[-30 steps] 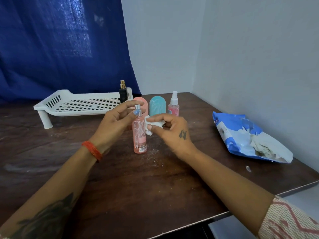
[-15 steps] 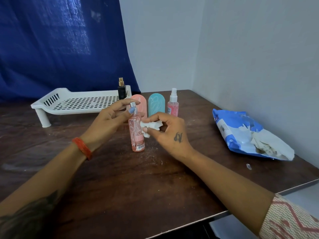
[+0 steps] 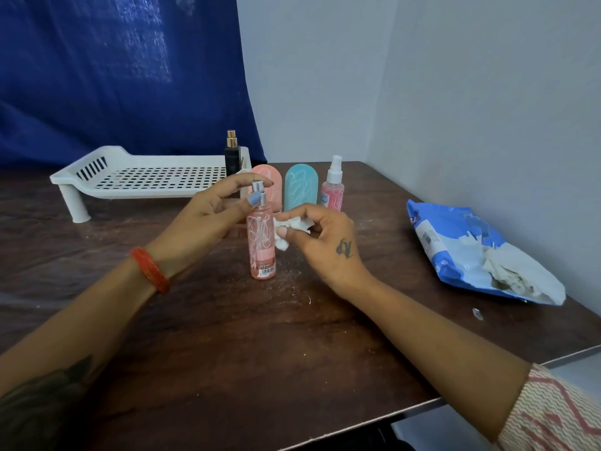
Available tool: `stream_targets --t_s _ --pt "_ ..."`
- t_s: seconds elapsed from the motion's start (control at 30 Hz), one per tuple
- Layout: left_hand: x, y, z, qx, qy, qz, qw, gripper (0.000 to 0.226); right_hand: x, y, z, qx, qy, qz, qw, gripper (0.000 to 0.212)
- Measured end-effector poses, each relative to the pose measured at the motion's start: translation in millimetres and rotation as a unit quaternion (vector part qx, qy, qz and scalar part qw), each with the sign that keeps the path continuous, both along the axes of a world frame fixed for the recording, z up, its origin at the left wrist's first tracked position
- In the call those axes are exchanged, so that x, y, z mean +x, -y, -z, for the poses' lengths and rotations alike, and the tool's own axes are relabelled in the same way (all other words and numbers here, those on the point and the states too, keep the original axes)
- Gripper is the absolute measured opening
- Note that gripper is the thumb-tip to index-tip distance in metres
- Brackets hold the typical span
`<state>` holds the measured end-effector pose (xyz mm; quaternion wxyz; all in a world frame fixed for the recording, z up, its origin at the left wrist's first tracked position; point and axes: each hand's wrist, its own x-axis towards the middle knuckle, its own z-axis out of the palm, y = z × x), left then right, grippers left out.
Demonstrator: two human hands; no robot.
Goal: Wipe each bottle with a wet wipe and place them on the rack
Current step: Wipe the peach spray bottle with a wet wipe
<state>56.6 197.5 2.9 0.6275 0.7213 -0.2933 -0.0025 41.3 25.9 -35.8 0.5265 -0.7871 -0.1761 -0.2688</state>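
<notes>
Slim clear-plastic pink spray bottle [image 3: 262, 245] w/ silver nozzle stands upright on a dark, scuffed wood-grain bench [image 3: 227, 336], long axis vertical, nozzle up. Left hand [image 3: 208, 219] pinches the nozzle, fingers curled round its top. Right hand [image 3: 325, 236], just right of the bottle, pinches a crumpled white wet wipe [image 3: 287, 231] touching the bottle's side. Behind the bottle: rounded pink case [image 3: 273, 183], teal case [image 3: 301, 190], small pink sprayer [image 3: 333, 187]. Behind-left: white perforated plastic rack [image 3: 146, 177] carrying a black bottle [image 3: 232, 154]. Well to the bottle's right: crinkled blue-white wipes pack [image 3: 471, 252].
</notes>
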Motion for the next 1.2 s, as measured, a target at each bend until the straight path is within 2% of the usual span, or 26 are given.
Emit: stream_targets --t_s 0.1,0.23,0.37,0.57,0.67,0.8,1.03,1.2 --pt "-1.8 1.4 0.0 -0.003 -0.009 0.009 1.000 0.028 1.6 -3.7 -2.6 0.008 0.010 0.023 1.000 0.015" --pt "-4.0 2.9 -0.5 -0.005 -0.008 0.015 1.000 0.033 -1.4 -2.7 -6.0 0.031 0.098 0.018 0.995 0.017" --pt "-3.4 1.2 -0.6 -0.015 -0.012 0.006 1.000 0.032 -3.7 -0.7 -1.4 -0.033 0.174 -0.005 0.984 0.017" --pt "-1.5 -0.7 -0.7 -0.030 -0.020 -0.023 0.999 0.026 0.8 -2.6 1.0 -0.043 0.155 0.051 0.986 0.014" --pt "-2.1 0.4 -0.9 -0.032 -0.018 -0.022 0.999 0.023 0.8 -3.4 -1.7 -0.045 0.182 0.067 0.980 0.016" --pt "-1.7 -0.3 -0.6 -0.046 -0.025 -0.018 0.998 0.027 -0.2 -2.0 -1.6 -0.078 0.225 0.046 0.970 0.015" --pt "0.3 -1.6 -1.2 -0.043 -0.020 -0.018 0.999 0.029 3.6 -2.8 -1.2 -0.068 0.203 0.076 0.974 0.016" --pt "-0.2 -2.9 -1.1 -0.039 -0.020 -0.027 0.999 0.031 -0.8 -5.1 -1.1 -0.098 0.235 0.034 0.966 0.018"
